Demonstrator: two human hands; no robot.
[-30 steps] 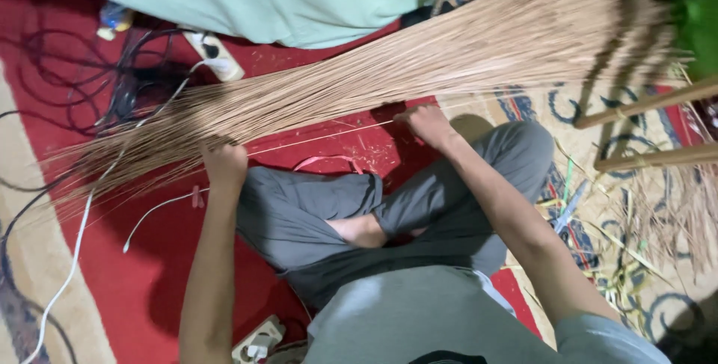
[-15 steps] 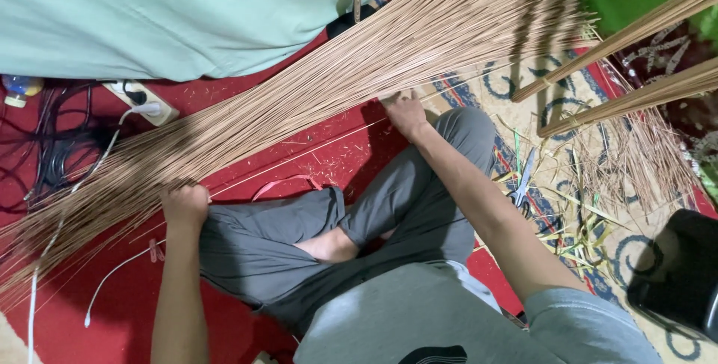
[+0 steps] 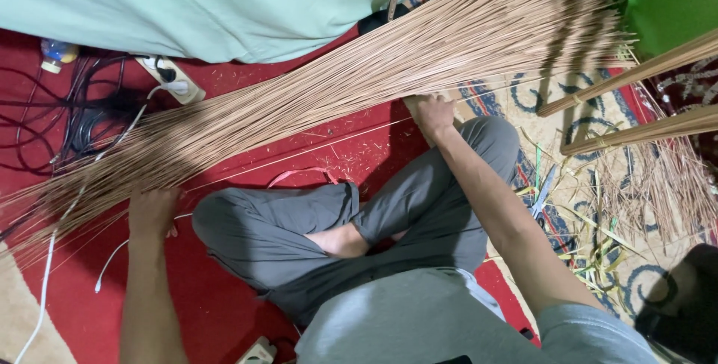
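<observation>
Red rug [image 3: 224,312] underneath, both hands closed on the stick bundle [image 3: 359,87]: left hand [image 3: 153,211] near its thin end, right hand [image 3: 432,113] mid-bundle.

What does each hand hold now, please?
Left hand: closed on the bundle of thin sticks, near its spread end.
Right hand: closed on the same bundle, further along.

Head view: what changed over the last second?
The stick bundle swung steeper, its right end up toward the pale cloth. The left hand slid down and left along it; the right hand barely moved. Both hands keep their grip; the person stays cross-legged on the red mat.
</observation>
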